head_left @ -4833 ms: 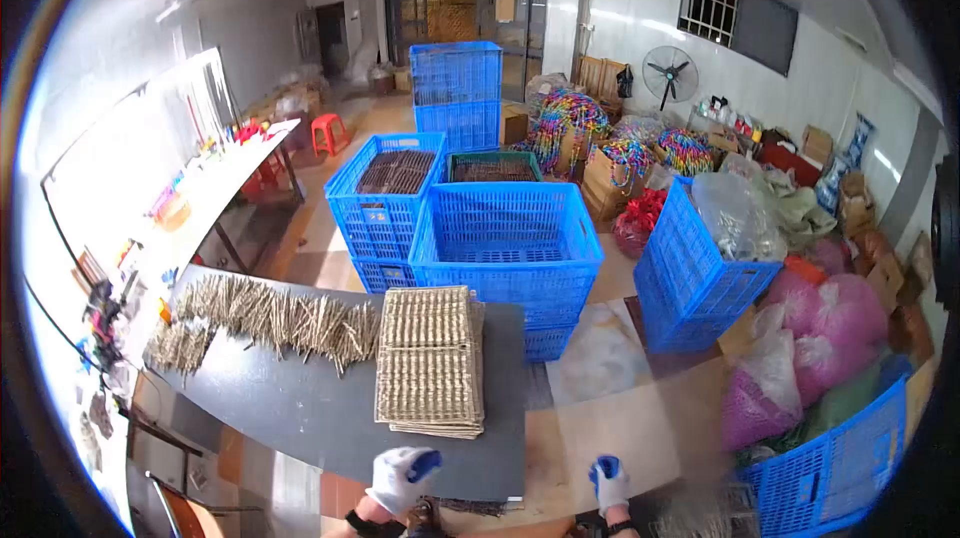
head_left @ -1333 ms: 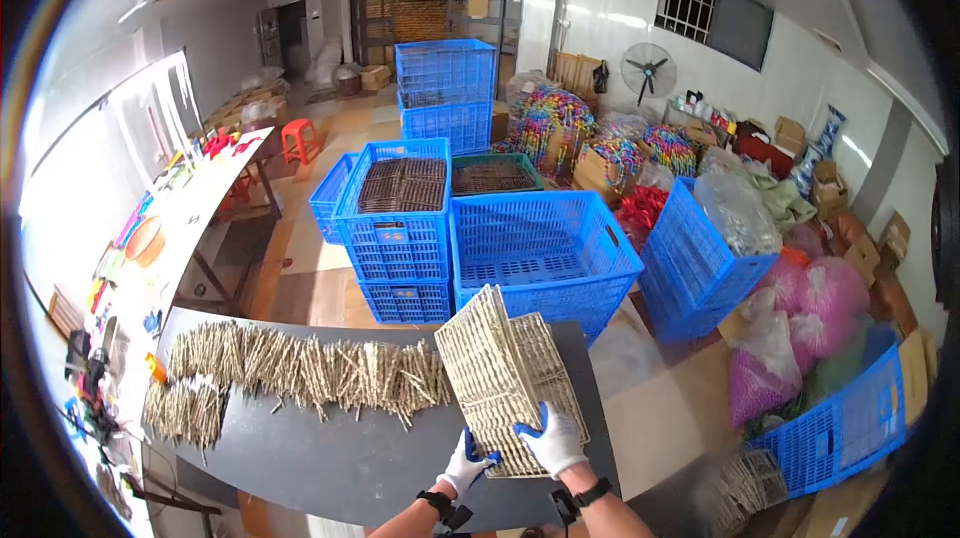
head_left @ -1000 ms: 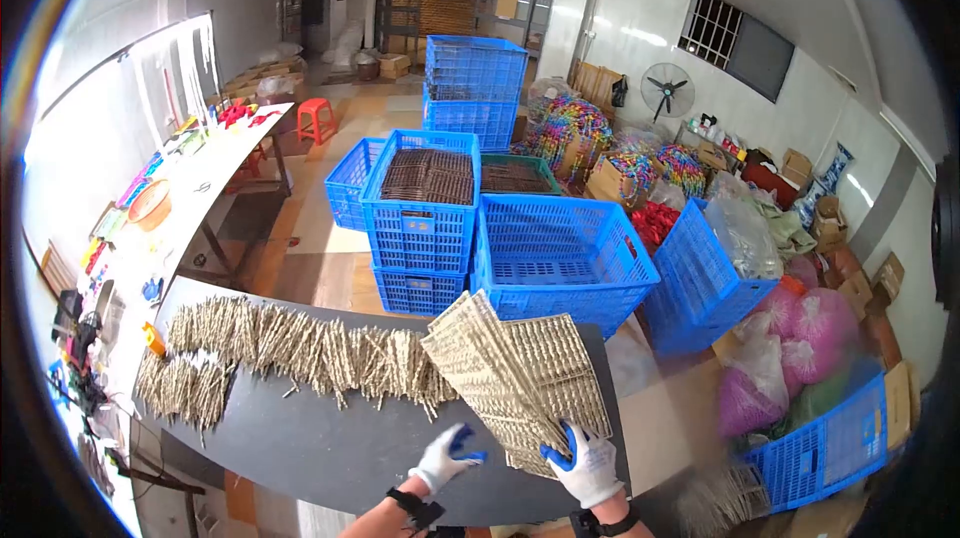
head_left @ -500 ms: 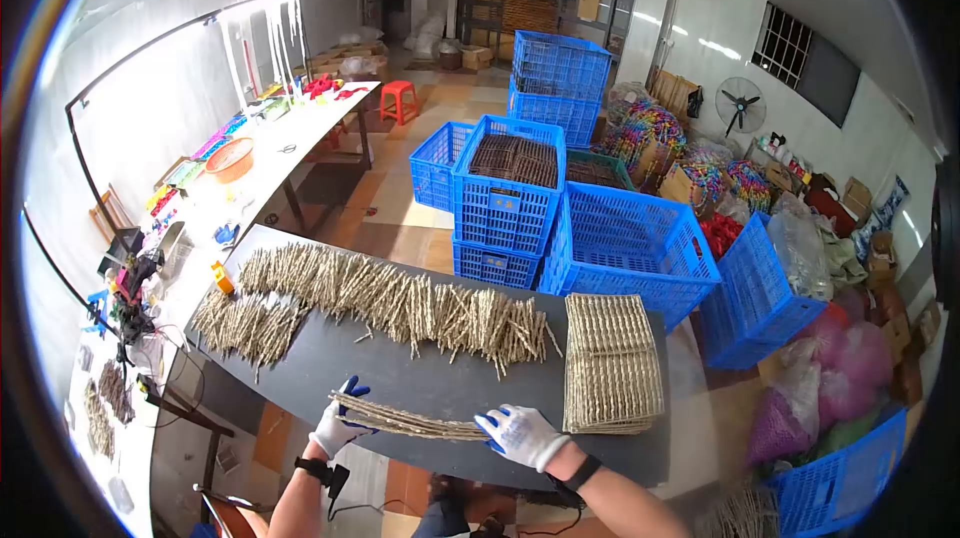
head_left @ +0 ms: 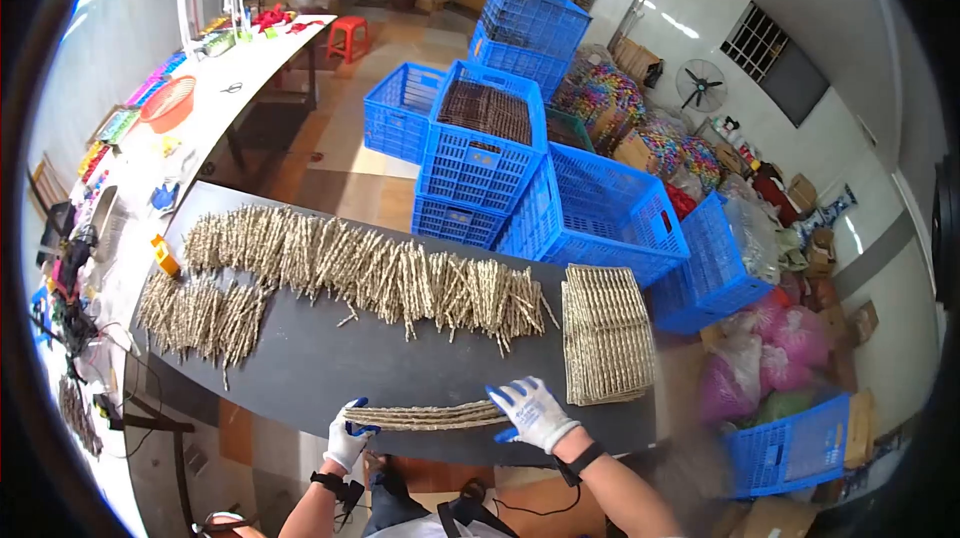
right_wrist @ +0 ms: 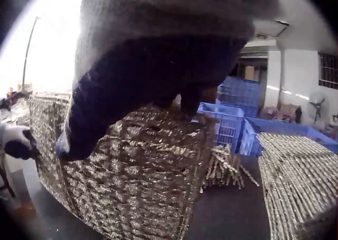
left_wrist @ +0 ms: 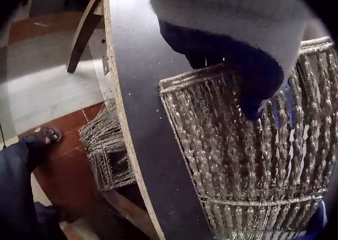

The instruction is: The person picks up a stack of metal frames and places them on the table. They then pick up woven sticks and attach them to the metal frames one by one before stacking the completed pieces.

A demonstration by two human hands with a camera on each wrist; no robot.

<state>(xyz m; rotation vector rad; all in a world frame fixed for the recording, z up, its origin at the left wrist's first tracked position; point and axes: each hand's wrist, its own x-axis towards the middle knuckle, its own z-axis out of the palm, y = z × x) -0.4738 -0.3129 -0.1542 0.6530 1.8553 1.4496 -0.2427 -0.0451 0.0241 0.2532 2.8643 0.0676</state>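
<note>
Both hands wear white gloves with blue palms and fingers. At the table's near edge they hold a thin stack of glittery gold twisted-stick grid panels on its long edge. My left hand grips the left end, its blue fingertip pressed on the panel face in the left wrist view. My right hand grips the other end, with its blue digits over the top edge in the right wrist view. A flat pile of similar panels lies on the table, to the right of my right hand.
Many loose gold twisted sticks lie along the back of the dark table. Blue crates stand close behind it. A white worktable runs along the left, and more panels sit below the table edge.
Both hands were empty at first. They then lifted several panels off the pile, carried them left and turned them on edge. Since half a second ago the held stack has become more level.
</note>
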